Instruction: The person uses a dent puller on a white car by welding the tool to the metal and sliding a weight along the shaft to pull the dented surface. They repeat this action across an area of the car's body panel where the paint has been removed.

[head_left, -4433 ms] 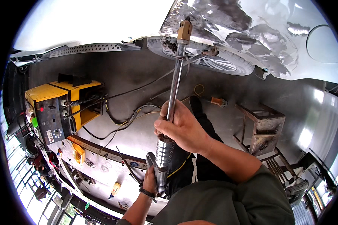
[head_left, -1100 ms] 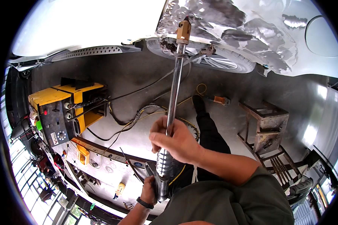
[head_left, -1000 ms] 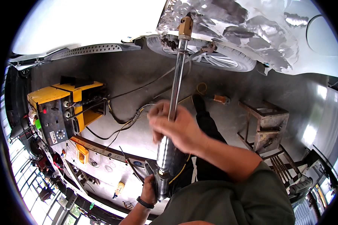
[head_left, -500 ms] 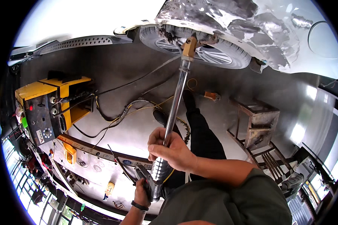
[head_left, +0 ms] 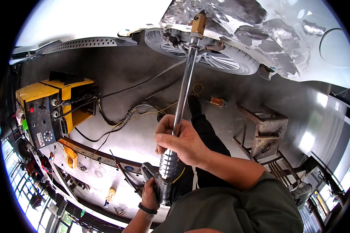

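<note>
A dent-pulling slide hammer [head_left: 189, 73] with a long chrome shaft runs from my body up to the car. My left hand [head_left: 149, 197], with a black wristband, is closed round its dark pistol-like grip at the lower end. The fingers of my right hand [head_left: 184, 140] wrap the shaft just above the ribbed metal sleeve [head_left: 168, 163]. At the far end, the brass-coloured head [head_left: 198, 25] lies in front of the lower edge of the white car's panel [head_left: 217, 17], which has bare, sanded patches. Whether its tip touches the metal I cannot tell.
A car wheel [head_left: 237, 64] sits under the panel. On the left stands a yellow-and-black machine [head_left: 41, 116] with cables [head_left: 128, 116] trailing over the floor. An orange power tool [head_left: 218, 101] lies beyond my feet; a worn wooden stool [head_left: 270, 132] is at the right.
The slide hammer's head has moved up, from in front of the wheel to the car's panel edge. Both hands have shifted with it, my right hand farther forward.
</note>
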`<move>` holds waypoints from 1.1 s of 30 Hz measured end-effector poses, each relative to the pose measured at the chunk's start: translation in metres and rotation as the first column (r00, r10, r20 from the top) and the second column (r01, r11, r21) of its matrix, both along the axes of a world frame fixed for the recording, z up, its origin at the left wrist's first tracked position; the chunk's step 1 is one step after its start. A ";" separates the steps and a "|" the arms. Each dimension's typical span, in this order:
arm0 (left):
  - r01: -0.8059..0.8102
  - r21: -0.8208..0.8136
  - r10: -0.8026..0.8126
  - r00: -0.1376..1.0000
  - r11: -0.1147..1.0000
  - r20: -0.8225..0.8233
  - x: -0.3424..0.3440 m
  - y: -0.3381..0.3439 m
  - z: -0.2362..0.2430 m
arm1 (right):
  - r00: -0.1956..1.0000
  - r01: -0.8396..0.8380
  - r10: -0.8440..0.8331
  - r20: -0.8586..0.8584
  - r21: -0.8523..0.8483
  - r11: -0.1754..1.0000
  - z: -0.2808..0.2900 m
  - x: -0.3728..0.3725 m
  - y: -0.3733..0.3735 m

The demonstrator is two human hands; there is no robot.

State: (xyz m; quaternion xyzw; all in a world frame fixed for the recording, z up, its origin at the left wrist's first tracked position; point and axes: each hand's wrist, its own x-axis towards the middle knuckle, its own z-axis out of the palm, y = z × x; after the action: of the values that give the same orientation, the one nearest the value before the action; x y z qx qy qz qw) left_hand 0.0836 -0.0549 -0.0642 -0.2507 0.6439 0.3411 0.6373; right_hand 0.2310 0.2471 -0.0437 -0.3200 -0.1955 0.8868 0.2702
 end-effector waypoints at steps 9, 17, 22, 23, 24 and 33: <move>0.489 0.104 -0.457 0.859 0.866 -0.232 -0.002 0.001 0.003 | 0.999 -0.026 0.026 -0.022 -0.009 1.000 0.001 -0.004 0.002; 0.063 0.052 -0.066 0.996 0.997 0.057 0.008 0.030 0.009 | 0.998 0.005 -0.008 0.067 0.037 0.999 0.003 0.001 0.109; 0.047 0.027 -0.049 0.996 0.999 0.079 0.005 0.023 0.010 | 0.986 0.151 -0.157 0.061 0.099 0.984 0.003 -0.003 0.074; 0.076 -0.007 -0.075 0.996 0.997 0.038 0.004 0.026 0.010 | 0.988 0.106 -0.115 0.106 0.092 0.990 0.004 -0.003 0.048; 0.046 -0.031 -0.044 0.996 0.998 0.073 -0.003 0.021 0.003 | 0.984 0.168 -0.172 0.046 0.084 0.982 0.004 -0.006 0.009; 0.080 -0.027 -0.078 0.996 0.996 0.040 -0.019 -0.009 -0.005 | 0.997 0.045 -0.039 0.059 -0.106 0.993 -0.014 -0.010 -0.037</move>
State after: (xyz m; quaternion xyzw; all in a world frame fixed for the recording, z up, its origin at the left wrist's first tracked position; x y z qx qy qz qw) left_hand 0.0650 -0.0642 -0.0690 -0.2409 0.6456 0.3013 0.6591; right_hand 0.2211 0.2096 -0.0575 -0.3632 -0.1485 0.8806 0.2656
